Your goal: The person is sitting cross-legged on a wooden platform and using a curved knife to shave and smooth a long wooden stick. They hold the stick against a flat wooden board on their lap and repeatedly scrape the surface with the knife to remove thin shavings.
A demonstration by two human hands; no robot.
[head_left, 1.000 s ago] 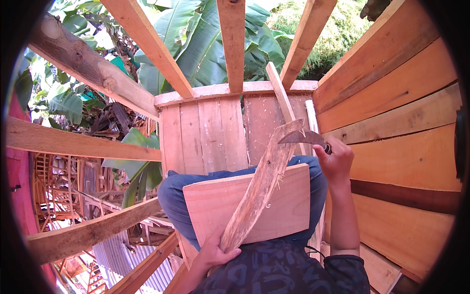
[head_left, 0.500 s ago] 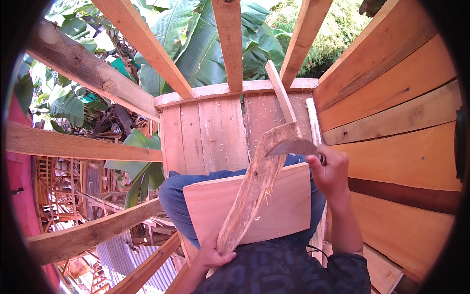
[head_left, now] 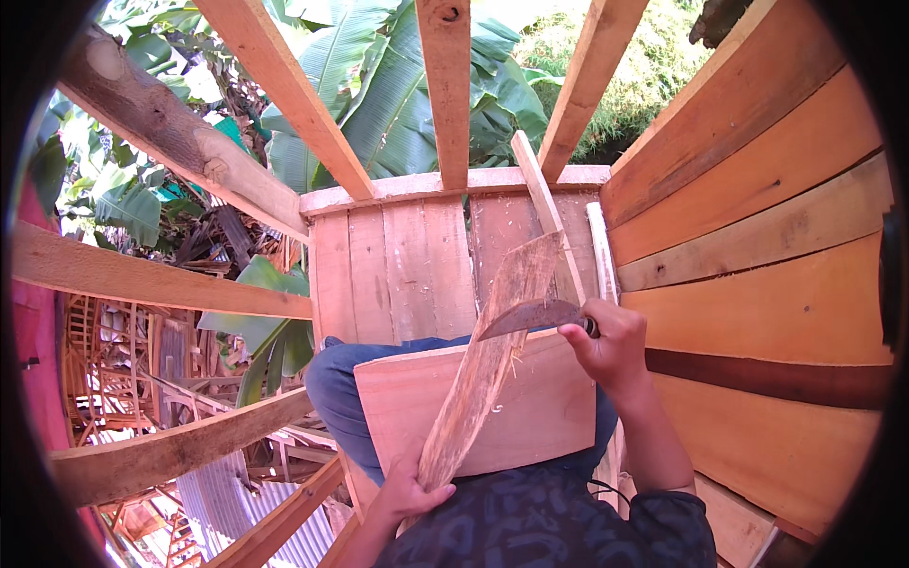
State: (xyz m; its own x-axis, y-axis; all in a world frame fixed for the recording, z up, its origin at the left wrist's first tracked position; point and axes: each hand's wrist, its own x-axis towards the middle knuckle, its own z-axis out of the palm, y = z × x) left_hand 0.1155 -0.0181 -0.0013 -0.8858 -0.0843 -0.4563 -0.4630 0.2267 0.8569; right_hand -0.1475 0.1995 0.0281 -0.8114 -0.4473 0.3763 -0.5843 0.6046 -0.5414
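My left hand (head_left: 409, 488) is closed around the near end of a rough wooden slat (head_left: 483, 379), which slants up and away to the right. In my right hand (head_left: 611, 348) is the handle of a curved, sickle-like knife (head_left: 535, 318). Its dark blade lies across the slat around the middle of its length. Curled shavings cling to the slat's right edge just below the blade. Under the slat, a flat wooden board (head_left: 544, 398) rests across my lap.
Planks form the floor (head_left: 402, 265) ahead, with a thin stick (head_left: 540, 185) leaning on its far rail. A plank wall (head_left: 757, 293) rises close on the right. Upright bars (head_left: 445, 95) stand ahead and left; beyond them are banana leaves (head_left: 379, 104) and corrugated sheets (head_left: 232, 511).
My right hand has drawn the knife down along the slat, toward me and slightly left. My left hand keeps its hold near the same place.
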